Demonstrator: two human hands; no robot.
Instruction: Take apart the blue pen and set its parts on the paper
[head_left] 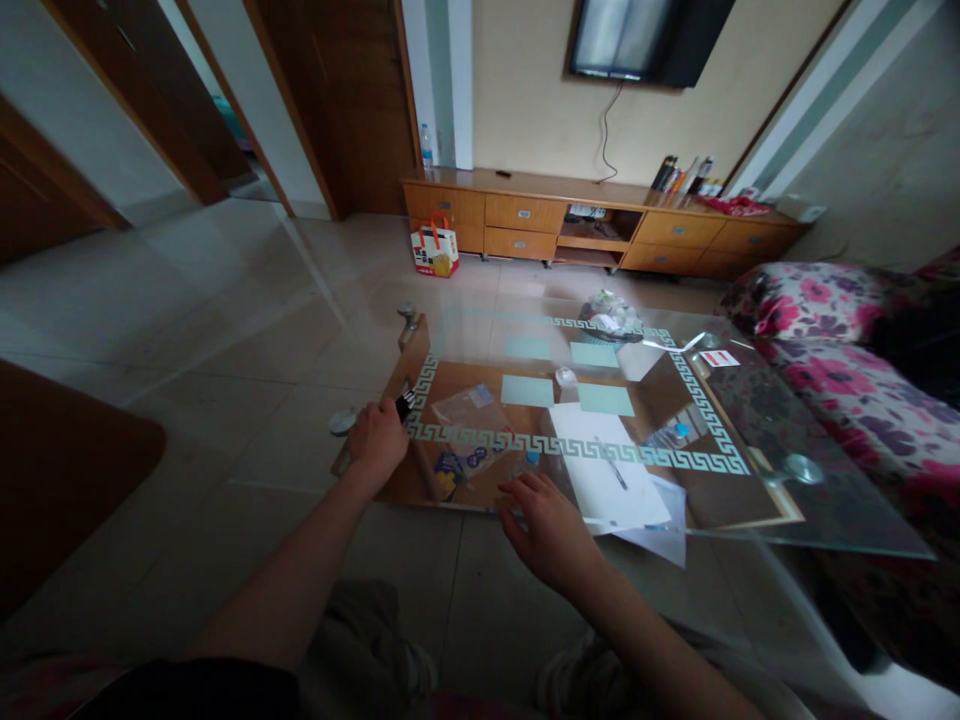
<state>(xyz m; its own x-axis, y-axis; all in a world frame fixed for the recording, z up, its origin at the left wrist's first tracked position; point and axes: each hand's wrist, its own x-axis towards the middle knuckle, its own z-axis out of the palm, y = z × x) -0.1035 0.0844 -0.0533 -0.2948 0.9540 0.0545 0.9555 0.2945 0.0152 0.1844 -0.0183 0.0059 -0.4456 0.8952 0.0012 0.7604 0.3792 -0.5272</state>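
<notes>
My left hand (377, 438) is closed round a small black object with a shiny end (406, 400), whose kind I cannot make out. It is over the left edge of a glass coffee table (466, 437) with a Greek-key border. Above the table's front edge, my right hand (546, 520) has its fingers apart and slightly bent, with nothing visible in it. Beyond its fingertips a clear bottle with a blue cap (532, 458) shows, partly hidden. White paper (592, 460) lies to the right, with a pen (621, 474) on it. A clear plastic packet (471, 410) is between the hands.
Another blue-capped bottle (667, 435) and a small white box (640, 360) are at the table's right. A filled bowl (609, 318) is at the back. A flowered sofa (832, 375) borders the right side. A paper bag (435, 250) stands before the wooden cabinet (525, 228).
</notes>
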